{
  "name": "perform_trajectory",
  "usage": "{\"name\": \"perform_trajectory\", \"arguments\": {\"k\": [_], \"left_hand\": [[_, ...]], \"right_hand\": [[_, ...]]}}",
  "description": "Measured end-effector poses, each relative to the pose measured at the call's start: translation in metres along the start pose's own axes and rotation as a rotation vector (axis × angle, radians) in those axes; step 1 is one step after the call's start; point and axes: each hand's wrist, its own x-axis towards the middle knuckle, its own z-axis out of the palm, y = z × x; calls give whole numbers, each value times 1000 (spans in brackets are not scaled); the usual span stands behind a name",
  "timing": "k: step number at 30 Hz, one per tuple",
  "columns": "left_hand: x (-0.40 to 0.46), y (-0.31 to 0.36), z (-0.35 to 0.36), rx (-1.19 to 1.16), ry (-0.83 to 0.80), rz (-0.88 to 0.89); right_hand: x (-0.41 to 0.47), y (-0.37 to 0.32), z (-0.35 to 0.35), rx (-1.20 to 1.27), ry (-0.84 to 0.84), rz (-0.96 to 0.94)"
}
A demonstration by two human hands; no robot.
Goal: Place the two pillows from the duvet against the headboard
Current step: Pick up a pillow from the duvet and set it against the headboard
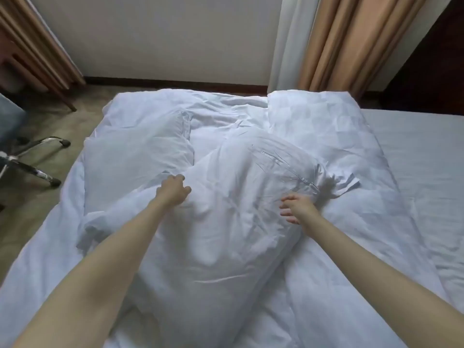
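A large white pillow (226,222) lies lengthwise on the white duvet (326,136) in the middle of the bed. A second white pillow (135,156) lies flat beyond it to the left. My left hand (173,189) has its fingers curled into the near pillow's left edge. My right hand (297,208) is at that pillow's right side with its fingers apart, touching the fabric and holding nothing. No headboard is in view.
Bare white sheet (421,151) covers the right part of the bed. An office chair's wheeled base (32,164) stands on the carpet to the left. Tan curtains (351,43) hang behind the bed, with wooden furniture (30,46) at far left.
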Motion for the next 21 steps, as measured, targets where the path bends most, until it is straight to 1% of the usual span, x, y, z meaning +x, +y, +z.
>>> {"name": "perform_trajectory", "arguments": {"k": [4, 7, 11, 15, 18, 21], "left_hand": [[24, -6, 1, 118, -52, -63], [45, -10, 5, 140, -86, -101], [58, -17, 16, 47, -153, -132], [55, -14, 28, 16, -131, -142], [44, -3, 36, -35, -124, -117], [25, 10, 43, -128, -89, -84]], "right_hand": [[25, 0, 1, 10, 60, 116], [42, 7, 4, 2, 65, 189], [60, 16, 15, -69, 37, 205], [63, 24, 19, -179, -30, 175], [61, 25, 15, -219, -80, 183], [55, 25, 8, -242, -75, 193]]}}
